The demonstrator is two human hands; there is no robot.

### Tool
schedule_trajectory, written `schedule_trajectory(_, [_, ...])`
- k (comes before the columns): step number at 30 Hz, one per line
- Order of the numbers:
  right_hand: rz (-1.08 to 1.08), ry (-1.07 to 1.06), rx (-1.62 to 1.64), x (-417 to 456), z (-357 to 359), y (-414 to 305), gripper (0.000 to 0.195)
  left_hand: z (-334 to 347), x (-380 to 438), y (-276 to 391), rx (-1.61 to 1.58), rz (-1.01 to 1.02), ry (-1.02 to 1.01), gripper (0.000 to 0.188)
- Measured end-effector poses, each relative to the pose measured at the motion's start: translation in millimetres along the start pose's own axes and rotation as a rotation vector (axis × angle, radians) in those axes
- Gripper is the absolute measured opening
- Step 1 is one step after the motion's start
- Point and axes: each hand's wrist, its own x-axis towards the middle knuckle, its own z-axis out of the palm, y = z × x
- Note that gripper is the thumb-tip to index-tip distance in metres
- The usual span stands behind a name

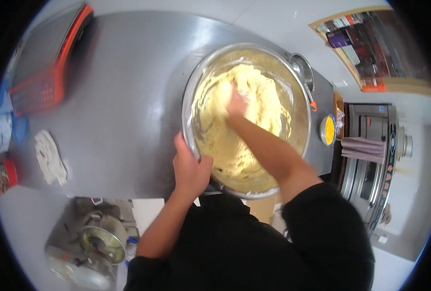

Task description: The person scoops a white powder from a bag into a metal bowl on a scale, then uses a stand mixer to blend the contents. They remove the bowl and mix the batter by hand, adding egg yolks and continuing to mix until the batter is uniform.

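Observation:
A large metal mixing bowl (301, 145) stands at the front edge of the steel worktop. Pale yellow dough or batter (262, 94) lies in it and is smeared up its wall. My left hand (191, 165) grips the bowl's near left rim, thumb over the edge. Inside the bowl, my right hand (237, 102) is pushed into the yellow mass; it is blurred and its fingers are partly covered, so their pose cannot be made out.
The steel worktop (128, 91) carries an orange-framed scale-like device (60, 72) and a crumpled white cloth (50, 157) on the left. Right of the mixing bowl are a small metal bowl (304, 71) and a bowl of yellow contents (328, 130). An oven (368, 178) stands farther right.

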Motion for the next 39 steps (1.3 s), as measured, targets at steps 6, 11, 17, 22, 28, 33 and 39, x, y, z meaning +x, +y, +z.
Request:
schedule_trajectory(6, [-0.880,-0.096,-0.306,-54,-14,65,0.073,-13,1,2,-0.095,-0.018,0.024,0.062])
schedule_trajectory(11, [-0.018,-0.153,-0.243,7,23,-21,0.062,12,-12,1,-0.057,0.007,0.040,0.062])
schedule_trajectory(17, [-0.744,-0.609,-0.819,-36,-65,15,0.068,5,-21,-1,-0.027,-0.003,0.031,0.061])
schedule_trajectory(22, [-0.232,-0.294,-0.320,-10,28,-38,0.066,16,-23,-1,-0.012,-0.066,0.096,0.060])
schedule_trajectory(28, [-0.381,-0.483,-0.538,-19,-66,48,0.066,24,-43,-6,-0.029,0.044,0.084,0.063])
schedule_trajectory(33, [-0.225,-0.336,-0.165,-24,0,-46,0.065,29,-45,-4,-0.027,-0.114,0.140,0.067])
schedule_trajectory(39, [-0.267,-0.110,0.616,-35,-101,65,0.047,-2,-45,-9,-0.455,-0.023,-0.022,0.083])
